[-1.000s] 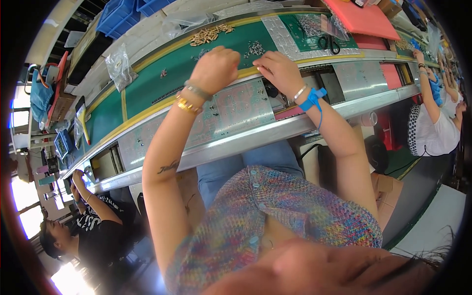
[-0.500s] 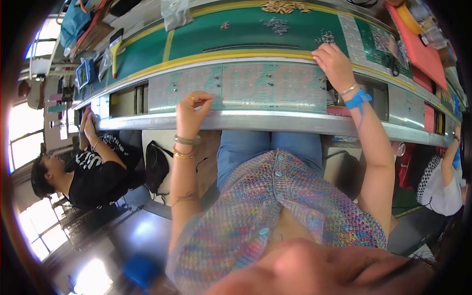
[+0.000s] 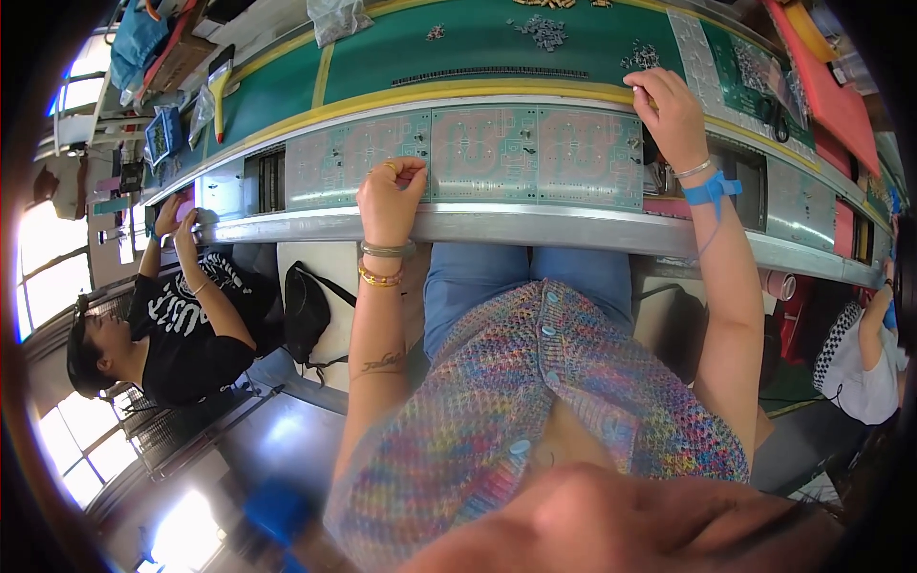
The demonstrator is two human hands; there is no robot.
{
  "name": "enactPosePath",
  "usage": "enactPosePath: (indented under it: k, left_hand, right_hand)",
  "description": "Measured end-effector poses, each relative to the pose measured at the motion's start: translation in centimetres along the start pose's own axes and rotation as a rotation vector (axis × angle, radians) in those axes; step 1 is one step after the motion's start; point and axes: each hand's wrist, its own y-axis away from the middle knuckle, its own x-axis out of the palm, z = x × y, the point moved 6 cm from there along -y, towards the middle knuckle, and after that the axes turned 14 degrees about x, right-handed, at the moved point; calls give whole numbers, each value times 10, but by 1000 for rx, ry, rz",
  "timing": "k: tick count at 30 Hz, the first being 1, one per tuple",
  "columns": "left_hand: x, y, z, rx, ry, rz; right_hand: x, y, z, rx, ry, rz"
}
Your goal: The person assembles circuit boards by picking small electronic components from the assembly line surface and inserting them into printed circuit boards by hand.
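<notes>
Running right across the view is a long green worktop [image 3: 458,48] edged with yellow tape [image 3: 468,92], with a metal rail [image 3: 516,224] on the near side. Three circuit boards sit in a row in that rail: left board [image 3: 310,158], middle board [image 3: 482,172], right board [image 3: 587,172], each with a few small parts on it. Up on the green there's a thin black strip [image 3: 492,74], a heap of grey bits [image 3: 543,34] and a pile of little metal parts [image 3: 641,54]. Brush [image 3: 219,91] and blue tray [image 3: 162,138] are off to the left, pink foam [image 3: 836,105] to the right. Bright windows [image 3: 72,334] behind a co-worker [image 3: 191,325] in black.

As for the hands, the left hand [image 3: 390,202] is over the left board, fingers curled to the thumb; can't tell if anything's in there. Right hand [image 3: 676,116] has its fingertips together just beside the metal parts, and whether it's got one is too small to make out.

Tan pieces [image 3: 564,3] and a clear bag [image 3: 336,19] get cut off up top, the person in white [image 3: 864,372] is cropped at the right, and some blue thing [image 3: 277,511] lower left is just a blur.
</notes>
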Motion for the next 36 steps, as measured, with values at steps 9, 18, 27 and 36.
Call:
enactPosePath:
  k: [9, 18, 27, 36]
  left_hand:
    - [2, -3, -13, 82, -101, -8]
    - [0, -3, -11, 102, -14, 13]
    - [3, -4, -12, 191, -106, 6]
    - [-19, 28, -28, 483, -328, 14]
  right_hand:
    - [-6, 1, -5, 38, -96, -16]
    - [-3, 2, -9, 108, -133, 49]
    - [-7, 7, 0, 114, -132, 54]
    - [-44, 69, 28, 391, -214, 104]
